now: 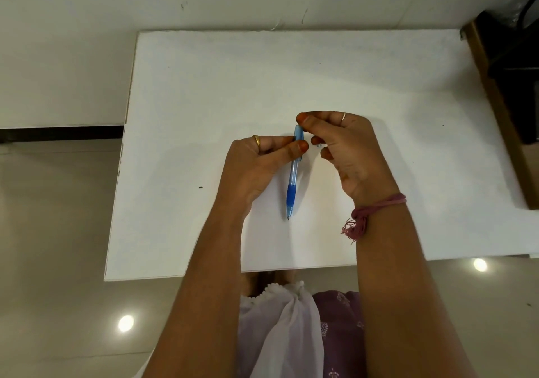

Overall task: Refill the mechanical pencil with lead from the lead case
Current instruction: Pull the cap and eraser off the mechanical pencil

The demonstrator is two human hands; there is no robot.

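Note:
A blue mechanical pencil [292, 182] with a darker blue rubber grip stands tilted over the white table [204, 100], tip down toward me. My left hand [256, 167] pinches its upper barrel between thumb and fingers. My right hand [347, 147] curls its fingers at the pencil's top end, thumb and forefinger touching the cap end. A tiny pale piece [318, 145] shows between the right fingers; I cannot tell what it is. No lead case is in view.
The table's near edge [233, 274] runs just in front of my body. A dark wooden unit [501, 91] stands against the table's right side. A wall lies beyond the far edge, and glossy floor to the left.

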